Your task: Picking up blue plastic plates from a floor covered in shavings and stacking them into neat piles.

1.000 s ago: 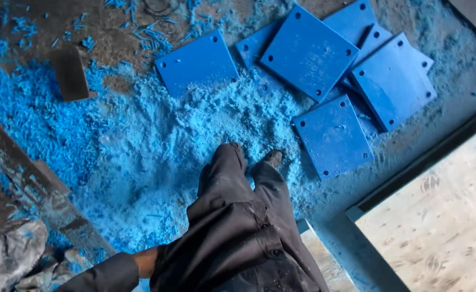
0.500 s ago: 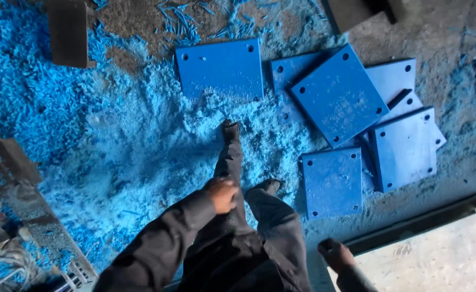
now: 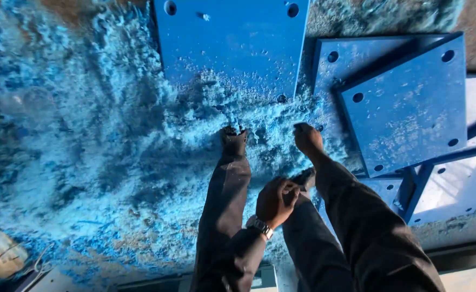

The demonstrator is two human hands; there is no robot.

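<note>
I look down on a floor covered in blue shavings (image 3: 108,162). My right hand (image 3: 308,138), on a dark sleeve, reaches forward over the shavings. It is close to the lower left corner of a tilted blue square plate (image 3: 405,108) with corner holes, and whether its fingers hold anything is hidden. My left hand (image 3: 276,202), with a wristwatch, is curled by my knee, just beside my right shoe (image 3: 304,178). My left shoe (image 3: 233,135) stands in the shavings just below a large flat blue plate (image 3: 230,43).
More blue plates lie stacked under and beside the tilted one, among them a paler plate (image 3: 454,186) at lower right. A dark metal edge (image 3: 454,251) runs along the bottom right. A dusty bundle (image 3: 0,249) sits at bottom left.
The view has dropped much closer to the floor and plates. My right arm has come forward from the lower right toward the plates. My left hand stays by my knee.
</note>
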